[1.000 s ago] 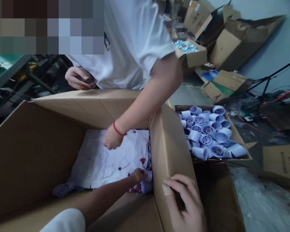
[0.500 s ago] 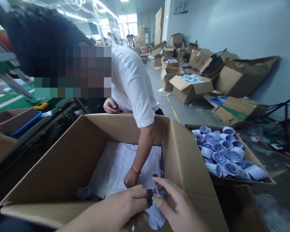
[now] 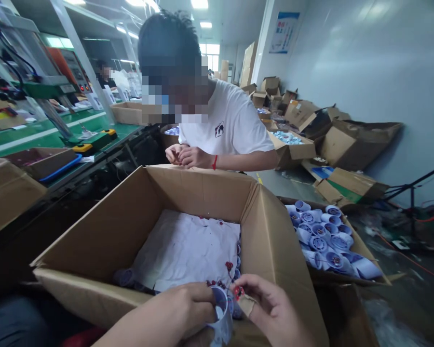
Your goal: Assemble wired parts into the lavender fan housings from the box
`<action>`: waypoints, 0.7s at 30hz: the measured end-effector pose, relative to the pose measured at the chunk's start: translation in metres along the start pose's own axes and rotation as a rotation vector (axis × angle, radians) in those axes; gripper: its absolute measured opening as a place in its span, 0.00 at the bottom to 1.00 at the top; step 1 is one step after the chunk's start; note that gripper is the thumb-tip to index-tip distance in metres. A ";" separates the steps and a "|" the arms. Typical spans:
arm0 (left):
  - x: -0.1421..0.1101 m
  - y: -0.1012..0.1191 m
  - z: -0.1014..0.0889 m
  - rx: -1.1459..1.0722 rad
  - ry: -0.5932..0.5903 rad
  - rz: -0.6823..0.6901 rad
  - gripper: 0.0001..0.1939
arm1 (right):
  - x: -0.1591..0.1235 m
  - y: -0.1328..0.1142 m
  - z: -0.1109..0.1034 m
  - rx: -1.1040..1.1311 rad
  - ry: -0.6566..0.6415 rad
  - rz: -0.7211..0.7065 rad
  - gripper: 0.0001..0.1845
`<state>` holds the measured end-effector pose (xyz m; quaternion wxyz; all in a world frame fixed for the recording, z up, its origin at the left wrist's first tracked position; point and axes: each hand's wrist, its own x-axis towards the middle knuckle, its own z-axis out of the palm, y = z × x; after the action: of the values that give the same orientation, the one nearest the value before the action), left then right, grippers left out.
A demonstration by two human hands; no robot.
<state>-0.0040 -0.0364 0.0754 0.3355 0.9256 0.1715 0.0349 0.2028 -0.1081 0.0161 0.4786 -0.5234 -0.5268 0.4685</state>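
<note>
At the near edge of the large cardboard box (image 3: 104, 231), my left hand (image 3: 183, 308) is closed on a pale, open-ended plastic cylinder (image 3: 223, 320). Its open end faces up, and my palm hides part of it. Beside it, my right hand (image 3: 269, 303) pinches a small red part (image 3: 238, 292) between thumb and fingers. Tan tape wraps that thumb. Dark red bead-like parts (image 3: 229, 266) on thin wires show just beyond my fingers. A crumpled white sheet (image 3: 188, 246) covers much of the box's contents, with pale cylinders (image 3: 125, 276) peeking out at its edges.
Across the box, a co-worker in a white shirt (image 3: 235, 120) holds both hands together above the far rim. To the right stands a carton of pale cylinders (image 3: 378, 270). A green workbench (image 3: 126, 132) runs along the left; cardboard boxes (image 3: 350, 144) line the wall.
The co-worker has drawn the reaching arm out of the box and straightened up, hands now together. My view has tilted up; the cylinder in my left hand now shows its open end.
</note>
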 end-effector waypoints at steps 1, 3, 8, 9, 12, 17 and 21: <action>-0.003 0.000 -0.001 -0.033 0.003 0.007 0.10 | -0.001 0.000 -0.004 0.008 -0.009 -0.004 0.10; -0.008 -0.001 -0.004 -0.095 0.025 0.022 0.11 | -0.004 -0.001 -0.012 -0.003 -0.026 0.015 0.09; -0.017 0.001 -0.007 -0.189 0.076 0.030 0.13 | -0.010 -0.001 -0.030 -0.153 -0.012 0.034 0.10; -0.019 0.003 -0.008 -0.216 0.069 0.026 0.14 | -0.010 0.000 -0.033 -0.174 -0.023 0.029 0.10; -0.024 0.005 -0.007 -0.296 0.076 -0.008 0.18 | -0.010 -0.002 -0.044 -0.173 -0.035 -0.017 0.09; -0.034 -0.006 0.010 -0.424 0.349 -0.053 0.06 | -0.016 -0.011 -0.059 -0.082 0.074 -0.092 0.10; -0.031 -0.020 0.039 -0.440 0.597 -0.092 0.07 | -0.020 -0.024 -0.054 -0.064 0.061 -0.156 0.11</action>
<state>-0.0322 -0.0563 0.0346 0.4630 0.7718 0.2915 0.3240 0.2540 -0.1286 0.0454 0.5126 -0.5099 -0.5659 0.3964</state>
